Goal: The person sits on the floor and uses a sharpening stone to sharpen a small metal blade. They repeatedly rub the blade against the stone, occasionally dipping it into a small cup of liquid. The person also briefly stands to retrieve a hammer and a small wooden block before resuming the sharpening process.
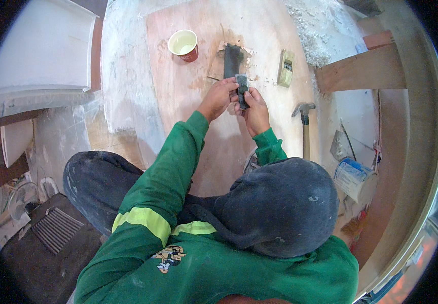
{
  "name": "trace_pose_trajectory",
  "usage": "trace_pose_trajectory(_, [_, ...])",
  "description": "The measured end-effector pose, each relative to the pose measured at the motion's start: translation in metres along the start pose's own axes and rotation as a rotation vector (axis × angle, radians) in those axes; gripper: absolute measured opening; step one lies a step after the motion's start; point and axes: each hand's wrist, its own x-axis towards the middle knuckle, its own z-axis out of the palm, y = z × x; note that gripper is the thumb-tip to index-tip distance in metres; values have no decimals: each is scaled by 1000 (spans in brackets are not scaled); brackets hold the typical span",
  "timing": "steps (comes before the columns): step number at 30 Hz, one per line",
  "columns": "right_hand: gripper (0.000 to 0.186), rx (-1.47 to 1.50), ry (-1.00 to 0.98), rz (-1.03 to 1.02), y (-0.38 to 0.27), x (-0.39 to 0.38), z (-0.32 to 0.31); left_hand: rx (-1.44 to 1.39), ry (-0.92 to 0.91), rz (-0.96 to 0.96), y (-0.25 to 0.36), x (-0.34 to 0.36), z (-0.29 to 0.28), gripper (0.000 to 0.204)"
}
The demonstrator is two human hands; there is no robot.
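Observation:
Between my two hands is a short, flat, dark metal blade, much like a plane iron [242, 88], with a paler upper end. My left hand [218, 100] pinches its left side. My right hand [256, 112] grips it from the right, thumb lying on its face. Just beyond my fingers lies a dark rectangular sharpening stone [232, 60] on a small, wet-stained wooden board [216, 65]. A red paper cup [184, 50] with a pale inside, seemingly holding liquid, stands left of the stone. To the right rests a wooden hand plane [285, 69].
A claw hammer [305, 121] lies right of my hands. Pale shavings [316, 38] are heaped at the far right. A white and blue tub [352, 177] sits beside the curved wooden frame [396, 167]. My bent knees flank the plywood sheet [206, 175]. A white panel [41, 48] stands at left.

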Motion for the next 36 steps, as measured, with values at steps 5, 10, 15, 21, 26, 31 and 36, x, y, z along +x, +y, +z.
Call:
trace_pose_trajectory(5, [24,56,10,47,1,-1,2,-3,15,-3,-5,-1,-4,28])
trace_pose_trajectory(10, [24,125,-29,58,2,-1,2,23,-65,-33,-3,-1,-16,28])
trace_pose_trajectory(15, [23,133,-15,80,3,-2,2,-21,11,-40,-9,-1,-14,27])
trace_pose_trajectory(21, [22,127,-23,92,7,-2,0,47,26,-51,-9,-4,-12,24])
trace_pose_trajectory(26, [19,115,-10,91,14,1,-3,53,12,-78,-6,-7,-10,22])
trace_pose_trajectory(31, [18,95,-11,78,14,0,-4,39,-5,-83,-6,-6,-8,25])
trace_pose_trajectory(36, [18,103,-21,66,22,3,-8,30,-76,-89,-10,-3,-23,27])
